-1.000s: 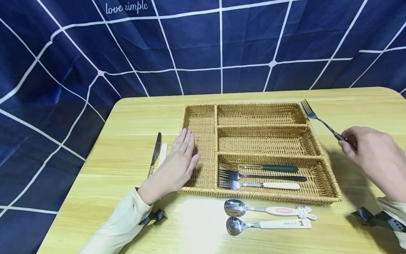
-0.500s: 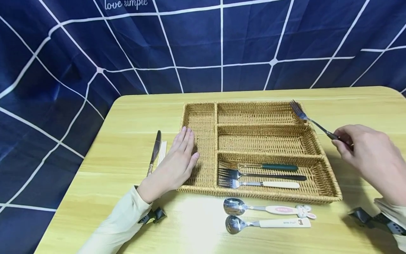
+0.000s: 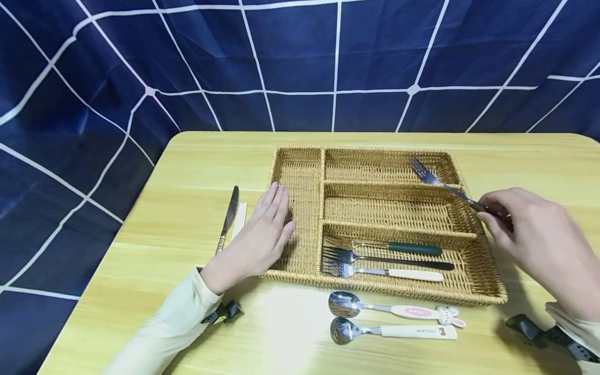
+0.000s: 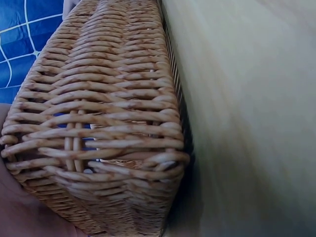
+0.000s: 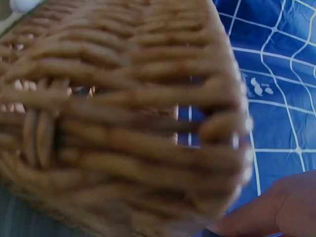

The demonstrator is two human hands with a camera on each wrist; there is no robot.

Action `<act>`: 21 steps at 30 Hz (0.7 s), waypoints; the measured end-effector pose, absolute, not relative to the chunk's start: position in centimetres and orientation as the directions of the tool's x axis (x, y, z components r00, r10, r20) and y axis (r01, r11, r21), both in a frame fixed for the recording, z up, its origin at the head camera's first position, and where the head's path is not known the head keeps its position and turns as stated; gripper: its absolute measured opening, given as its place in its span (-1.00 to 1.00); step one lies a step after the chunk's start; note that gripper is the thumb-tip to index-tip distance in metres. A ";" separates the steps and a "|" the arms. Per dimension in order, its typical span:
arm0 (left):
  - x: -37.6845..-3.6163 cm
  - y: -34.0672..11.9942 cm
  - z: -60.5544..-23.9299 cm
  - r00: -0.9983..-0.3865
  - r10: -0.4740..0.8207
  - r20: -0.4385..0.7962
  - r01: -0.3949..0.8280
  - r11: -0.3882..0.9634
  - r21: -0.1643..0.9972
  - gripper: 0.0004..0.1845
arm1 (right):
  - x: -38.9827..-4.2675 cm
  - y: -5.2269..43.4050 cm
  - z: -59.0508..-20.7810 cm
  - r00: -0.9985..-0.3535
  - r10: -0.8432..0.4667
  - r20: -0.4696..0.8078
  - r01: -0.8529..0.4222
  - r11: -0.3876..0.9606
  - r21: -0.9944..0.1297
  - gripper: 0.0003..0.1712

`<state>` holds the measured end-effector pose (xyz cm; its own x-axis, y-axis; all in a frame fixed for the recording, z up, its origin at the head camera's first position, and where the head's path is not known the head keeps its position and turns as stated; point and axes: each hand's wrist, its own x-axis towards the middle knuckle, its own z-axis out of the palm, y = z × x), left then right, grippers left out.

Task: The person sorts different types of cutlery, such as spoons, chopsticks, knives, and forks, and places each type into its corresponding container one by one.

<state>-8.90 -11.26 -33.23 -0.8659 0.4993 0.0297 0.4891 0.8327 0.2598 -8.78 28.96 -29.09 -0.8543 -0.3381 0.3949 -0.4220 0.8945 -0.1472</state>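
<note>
While the right hand [image 3: 529,234] pinches the dark handle of a fork [image 3: 438,183], the tines hang over the back-right corner of the wicker tray [image 3: 487,291], above the divider between the far and middle long compartments. Fork is airborne and tilted, tines pointing left and away, not touching the weave as far as the head view shows.

Left hand [image 3: 255,242] lies flat, fingers straight, palm down on the counter [image 3: 187,172], pressed against the tray's left wall (looks like bracing it). It holds nothing.

Step in hand, my read: sorting cutlery, this fork in mid-carry toward the tray. The near long compartment already has three forks [image 3: 384,259] lying parallel, tines left. Far and middle long compartments and the left upright one look bare.

Next move calls for: bring the fork toward the near compartment, level it, tines left to match, and lower it beside the green-handled one before letting go. It needs to clear the near divider on the way.

Outside the tray: two spoons [image 3: 391,320] just in front of the near wall, a knife [image 3: 228,219] and pale chopsticks [image 3: 240,221] left of the left hand. Wrist views show only close-up weave (no use for fork position).
</note>
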 end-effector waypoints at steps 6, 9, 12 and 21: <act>-9.1 -11.3 -33.2 -0.863 0.505 0.017 0.489 0.827 0.276 -0.35 | -7.8 28.3 -28.8 -0.844 -0.354 0.404 -0.436 0.891 -0.129 -0.82; -8.8 -11.7 -33.1 -0.870 0.493 0.016 0.477 0.833 0.281 -0.35 | -7.7 27.5 -28.7 -0.829 -0.378 0.412 -0.464 0.876 -0.129 -0.79; -8.8 -11.8 -33.2 -0.872 0.489 0.015 0.472 0.834 0.285 -0.35 | -7.4 26.8 -28.8 -0.803 -0.411 0.432 -0.508 0.850 -0.135 -0.83; -8.9 -11.4 -33.3 -0.866 0.501 0.006 0.481 0.829 0.286 -0.34 | -6.4 25.2 -29.5 -0.720 -0.510 0.471 -0.633 0.761 -0.143 -0.24</act>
<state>-8.90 -11.40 -33.29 -0.8657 0.5006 0.0062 0.4812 0.8287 0.2859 -6.43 25.22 -29.54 -0.7199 -0.5098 0.4711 -0.6325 0.7612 -0.1429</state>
